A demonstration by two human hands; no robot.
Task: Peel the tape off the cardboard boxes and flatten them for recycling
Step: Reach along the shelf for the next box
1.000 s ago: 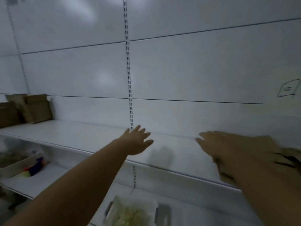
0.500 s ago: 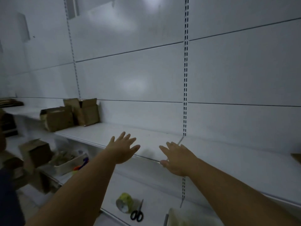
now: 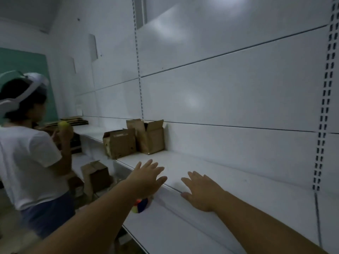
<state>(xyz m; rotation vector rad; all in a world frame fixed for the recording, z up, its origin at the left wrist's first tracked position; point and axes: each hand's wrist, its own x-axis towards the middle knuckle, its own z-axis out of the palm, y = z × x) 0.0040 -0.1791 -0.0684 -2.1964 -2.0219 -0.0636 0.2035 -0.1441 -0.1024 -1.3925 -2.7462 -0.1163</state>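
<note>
While both hands reach out with fingers spread, holding nothing, the left hand (image 3: pixel 146 177) and right hand (image 3: pixel 200 189) hover apart over the white metal shelf (image 3: pixel 229 173); two brown open-topped cardboard boxes (image 3: pixel 134 139) stand farther left.

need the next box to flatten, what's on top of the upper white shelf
Two brown cardboard boxes stand side by side on the white metal shelf: a shorter box on the left, a taller box with open top flaps on the right. Their insides are hidden.
</note>
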